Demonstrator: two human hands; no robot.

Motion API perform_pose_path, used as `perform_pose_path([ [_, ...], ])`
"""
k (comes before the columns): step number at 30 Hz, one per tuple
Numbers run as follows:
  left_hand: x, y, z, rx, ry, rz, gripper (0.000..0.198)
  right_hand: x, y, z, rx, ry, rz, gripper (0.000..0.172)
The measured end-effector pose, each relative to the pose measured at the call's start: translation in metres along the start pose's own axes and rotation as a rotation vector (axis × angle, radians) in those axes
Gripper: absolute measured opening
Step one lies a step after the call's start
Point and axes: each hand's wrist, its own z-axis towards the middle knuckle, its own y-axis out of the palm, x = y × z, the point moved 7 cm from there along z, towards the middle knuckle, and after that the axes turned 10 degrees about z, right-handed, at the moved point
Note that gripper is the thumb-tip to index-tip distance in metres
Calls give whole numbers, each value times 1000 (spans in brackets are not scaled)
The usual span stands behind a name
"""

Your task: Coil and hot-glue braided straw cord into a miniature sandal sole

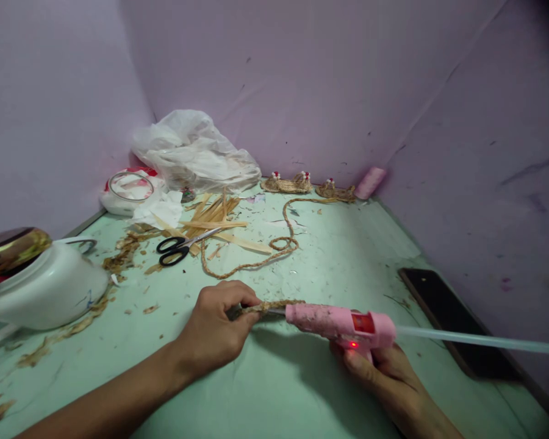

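Note:
My right hand (388, 372) is wrapped round the handle of a pink hot glue gun (324, 320) with a small red light lit on its side. A long clear glue stick (480, 339) sticks out of the gun's back end. My left hand (222, 323) pinches a piece of braided straw (279, 304), which reaches to the right over the gun's front. The nozzle points left at the straw piece close to my left fingertips; whether they touch, I cannot tell. Part of the straw piece is hidden by my fingers.
Black-handled scissors (174, 249) lie by dry straw strips (215, 213) and a twisted rope (247, 266). Small straw slippers (286, 185) and a pink spool (370, 183) stand against the wall. A white teapot-like vessel (50, 286) is left, a phone (457, 323) right, a plastic bag (196, 152) behind.

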Motion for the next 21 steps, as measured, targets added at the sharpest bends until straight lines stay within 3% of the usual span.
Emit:
perform_pose_path([
  [2,0,1,0,0,-3,-4,11,-2,1,1,-15,-13,-8,37],
  [10,0,1,1,-24,-20,-47,13,21,-9,-5,193,12,-10,33],
  [21,6,-2,-2,41,114,24,14,10,-19,-3,208,-4,-3,33],
])
